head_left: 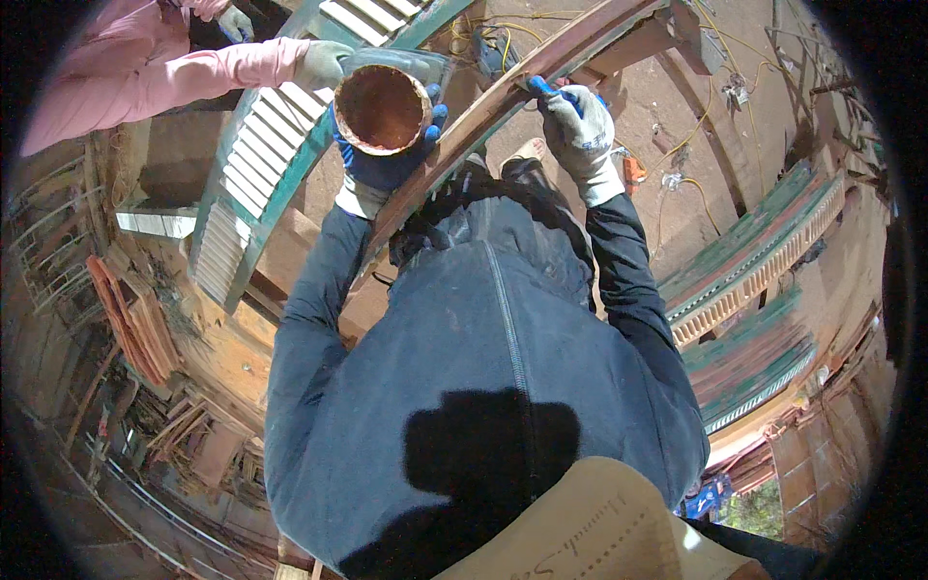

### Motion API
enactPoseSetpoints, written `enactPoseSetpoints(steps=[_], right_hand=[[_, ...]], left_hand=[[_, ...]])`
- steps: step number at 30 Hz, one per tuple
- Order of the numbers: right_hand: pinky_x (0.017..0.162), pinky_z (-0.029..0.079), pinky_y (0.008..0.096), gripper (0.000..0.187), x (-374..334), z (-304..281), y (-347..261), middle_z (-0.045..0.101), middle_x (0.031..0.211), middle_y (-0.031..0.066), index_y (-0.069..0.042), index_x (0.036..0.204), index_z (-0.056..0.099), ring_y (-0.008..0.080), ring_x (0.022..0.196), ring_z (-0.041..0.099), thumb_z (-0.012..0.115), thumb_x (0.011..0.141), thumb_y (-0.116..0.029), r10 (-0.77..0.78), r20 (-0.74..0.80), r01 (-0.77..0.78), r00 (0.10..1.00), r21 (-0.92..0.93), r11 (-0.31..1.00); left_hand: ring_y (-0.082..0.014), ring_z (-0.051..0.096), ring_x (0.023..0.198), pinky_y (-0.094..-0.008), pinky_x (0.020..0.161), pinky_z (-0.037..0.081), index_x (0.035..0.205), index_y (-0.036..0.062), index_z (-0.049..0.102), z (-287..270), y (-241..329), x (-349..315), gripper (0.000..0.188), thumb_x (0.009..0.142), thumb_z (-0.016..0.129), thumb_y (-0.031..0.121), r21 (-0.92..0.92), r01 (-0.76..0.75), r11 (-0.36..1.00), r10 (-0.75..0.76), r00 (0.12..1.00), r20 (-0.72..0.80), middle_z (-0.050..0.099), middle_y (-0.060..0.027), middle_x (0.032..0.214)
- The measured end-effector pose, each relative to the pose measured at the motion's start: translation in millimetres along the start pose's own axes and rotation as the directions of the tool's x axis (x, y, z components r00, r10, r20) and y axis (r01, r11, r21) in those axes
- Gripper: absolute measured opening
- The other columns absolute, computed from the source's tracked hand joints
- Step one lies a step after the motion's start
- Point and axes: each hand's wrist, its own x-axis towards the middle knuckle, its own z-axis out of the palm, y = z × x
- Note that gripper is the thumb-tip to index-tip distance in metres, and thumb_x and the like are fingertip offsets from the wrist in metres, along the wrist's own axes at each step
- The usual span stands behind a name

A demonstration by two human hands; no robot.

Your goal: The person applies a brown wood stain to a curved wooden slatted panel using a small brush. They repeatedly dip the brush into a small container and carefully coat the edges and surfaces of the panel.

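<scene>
My left hand (pixel 382 172), in a white and blue work glove, is wrapped round a round open can (pixel 384 108) with a brown-stained inside. In front of me a long reddish-brown wooden piece (pixel 503 114) with a green lower edge runs diagonally up to the right. My right hand (pixel 577 140), gloved alike, is closed at its edge, fingertips touching or very near the wood. Whatever that hand pinches is hidden by the fingers. Beyond the can lies a louvered shutter (pixel 253 184) with pale slats and a green frame.
At upper left, a co-worker's pink sleeve (pixel 184 85) reaches in, the gloved hand (pixel 322 65) beside my can. More green and reddish slatted panels (pixel 759 261) lie at right. Yellow cords (pixel 691 135) cross the ground. Reddish boards (pixel 130 319) and scrap wood (pixel 203 435) are stacked at left.
</scene>
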Motion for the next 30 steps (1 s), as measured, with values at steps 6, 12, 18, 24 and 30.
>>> enactPoseSetpoints(steps=[6,12,18,24,30], right_hand=[[0.058,0.051,0.0355,0.029,-1,-11,-5,0.063,0.083,0.0039,-0.014,0.104,0.066,0.0237,0.07,0.064,0.075,0.078,-0.003,0.026,0.061,-0.019,0.998,-0.114,0.993],[0.06,0.053,0.0365,0.023,3,-28,-10,0.064,0.085,0.0058,-0.014,0.105,0.066,0.0263,0.071,0.065,0.072,0.083,-0.007,0.105,0.002,-0.105,0.994,-0.05,0.993],[0.057,0.052,0.0356,0.037,40,-49,-48,0.059,0.083,0.0058,-0.022,0.122,0.067,0.0233,0.067,0.064,0.068,0.087,-0.011,0.255,0.201,-0.222,0.946,-0.175,0.959],[0.058,0.05,0.0367,0.033,51,-63,-75,0.058,0.082,0.0074,-0.019,0.121,0.067,0.0272,0.067,0.063,0.068,0.089,-0.01,0.321,0.343,-0.253,0.883,-0.23,0.94],[0.063,0.051,0.0367,0.037,56,-58,-77,0.058,0.083,0.0082,-0.023,0.127,0.065,0.0254,0.072,0.064,0.065,0.092,-0.013,0.413,0.283,-0.301,0.866,-0.365,0.881]], left_hand=[[-0.0338,0.045,0.138,-0.0471,0.112,0.042,0.152,0.0137,0.033,-4,-6,1,0.066,0.095,0.056,0.036,-0.382,0.144,0.913,-0.162,0.987,-0.016,0.039,-0.0167,0.154],[-0.0445,0.037,0.141,-0.056,0.116,0.033,0.154,0.017,0.032,-4,-4,3,0.099,0.081,0.045,0.084,-0.674,0.232,-0.702,0.088,0.967,0.241,0.035,-0.0238,0.155],[-0.044,0.037,0.141,-0.057,0.112,0.039,0.155,0.015,0.031,3,10,2,0.107,0.077,0.048,0.087,-0.731,0.173,-0.66,0.003,0.974,0.227,0.034,-0.0241,0.155],[-0.0446,0.038,0.14,-0.0562,0.111,0.04,0.155,0.0133,0.03,-4,9,4,0.111,0.075,0.048,0.088,-0.962,0.274,0.006,-0.202,0.942,0.268,0.034,-0.024,0.156],[-0.0432,0.038,0.141,-0.0545,0.114,0.037,0.155,0.0139,0.028,-4,15,6,0.106,0.079,0.046,0.085,-0.776,0.259,0.575,-0.257,0.958,0.13,0.033,-0.0231,0.156]])
